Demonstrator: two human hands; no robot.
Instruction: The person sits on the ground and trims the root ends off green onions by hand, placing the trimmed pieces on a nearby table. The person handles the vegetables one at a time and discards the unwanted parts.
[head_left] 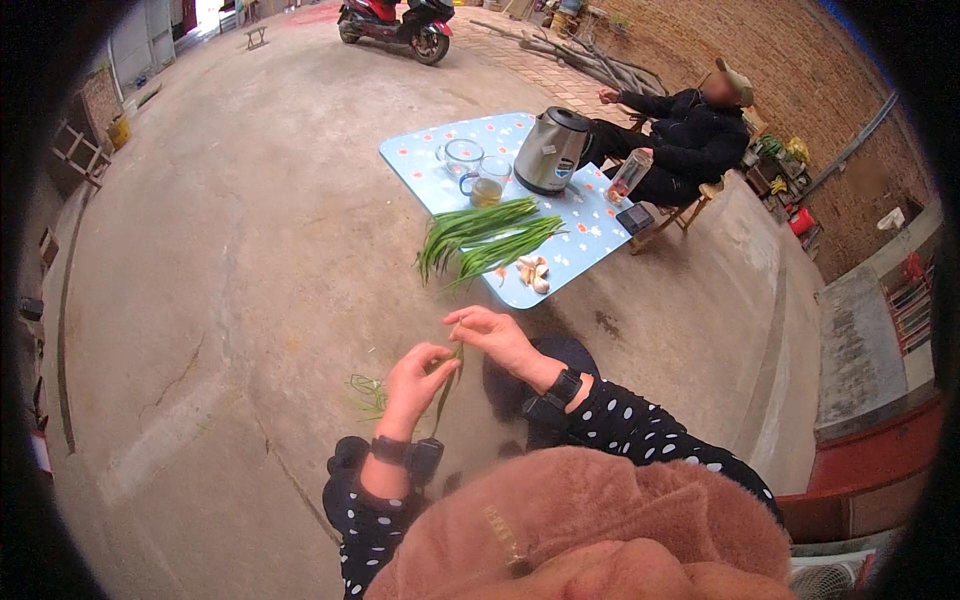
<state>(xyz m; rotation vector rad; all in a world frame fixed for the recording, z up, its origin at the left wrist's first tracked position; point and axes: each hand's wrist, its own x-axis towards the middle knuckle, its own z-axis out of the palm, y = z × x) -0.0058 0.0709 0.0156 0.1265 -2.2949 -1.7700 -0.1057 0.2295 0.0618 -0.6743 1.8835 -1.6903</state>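
Observation:
A thin green garlic chive (443, 404) hangs between my hands, short of the table's near edge. My left hand (410, 380) pinches it between thumb and fingertips, and its leaf end droops below. Just above and to the right, my right hand (497, 338) is closed at the thumb and fingertips around the chive's upper end. Beyond my hands, a bundle of garlic chives (490, 236) lies across the near left part of the table (600, 228). Several garlic cloves (535, 274) sit beside the bundle, near the corner. Loose green scraps (369, 393) lie on the ground left of my left hand.
Behind the chives stand a steel kettle (553, 152), a glass mug with tea-coloured liquid (487, 186) and another glass mug (462, 156). A glass jar (628, 177) and a dark flat device (634, 219) are at the right edge. A seated person (690, 130) is beyond; a scooter (400, 25) stands farther back.

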